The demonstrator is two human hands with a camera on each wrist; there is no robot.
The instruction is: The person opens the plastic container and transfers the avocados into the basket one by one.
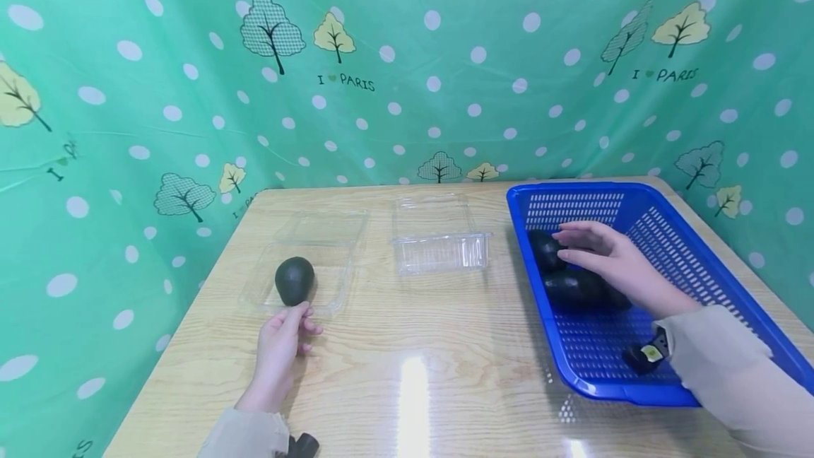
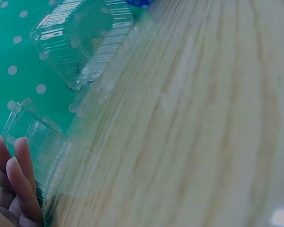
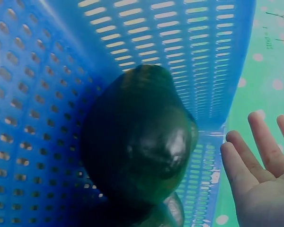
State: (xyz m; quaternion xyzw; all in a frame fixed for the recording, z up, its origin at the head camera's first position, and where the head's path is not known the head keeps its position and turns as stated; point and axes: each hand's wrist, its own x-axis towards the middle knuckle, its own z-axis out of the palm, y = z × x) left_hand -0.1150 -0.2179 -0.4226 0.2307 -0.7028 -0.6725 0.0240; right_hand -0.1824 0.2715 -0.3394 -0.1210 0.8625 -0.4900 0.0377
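Note:
At left in the head view a dark green avocado (image 1: 295, 280) lies in an open clear plastic box (image 1: 340, 295). My left hand (image 1: 286, 338) has thumb and forefinger together at the box's front rim, just below the avocado. In the left wrist view its other fingers (image 2: 23, 189) are loosely bent beside the box. My right hand (image 1: 598, 260) reaches over the blue basket (image 1: 562, 355), fingers apart and holding nothing. Nearest to its fingertips is a glossy avocado (image 3: 137, 137) against the basket's left wall. Another dark, longish shape (image 1: 575, 290) lies in front of it.
A second clear plastic box (image 1: 441, 253) stands with its lid up in the middle of the wooden table (image 1: 445, 345). Behind the table hangs a green dotted curtain (image 1: 432, 112). The basket's raised rim runs along the table's right side.

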